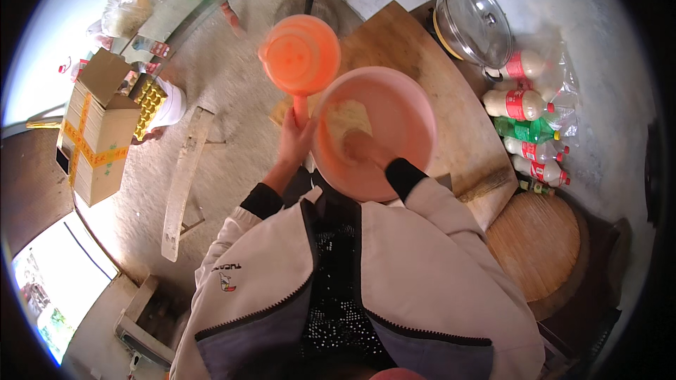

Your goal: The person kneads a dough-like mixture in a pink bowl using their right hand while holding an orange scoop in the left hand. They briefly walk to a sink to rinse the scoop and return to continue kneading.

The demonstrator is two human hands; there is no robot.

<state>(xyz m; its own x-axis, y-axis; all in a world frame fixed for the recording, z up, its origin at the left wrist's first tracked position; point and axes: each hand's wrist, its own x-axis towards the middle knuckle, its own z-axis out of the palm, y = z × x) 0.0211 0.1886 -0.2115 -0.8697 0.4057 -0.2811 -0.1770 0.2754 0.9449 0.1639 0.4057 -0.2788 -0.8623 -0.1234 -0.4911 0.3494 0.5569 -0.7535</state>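
Observation:
My left hand (297, 140) is closed around the handle of an orange plastic dipper (302, 55), held beyond the left rim of a pink plastic basin (406, 100). Whether the dipper holds liquid cannot be made out. Down inside the basin, my right hand (364, 146) presses into a pale mass of flour or dough (346, 116) against the left wall. Its fingers are blurred and partly buried there, so their grip is hidden. The basin stands at the near left part of a wooden board (449, 100).
A lidded glass-topped pot (475, 21) stands beyond the board, with several filled plastic bottles (515, 105) along the wall. A round wooden board (536, 245) lies at right. Leftward are a narrow wooden bench (185, 184) and a cardboard box (100, 137).

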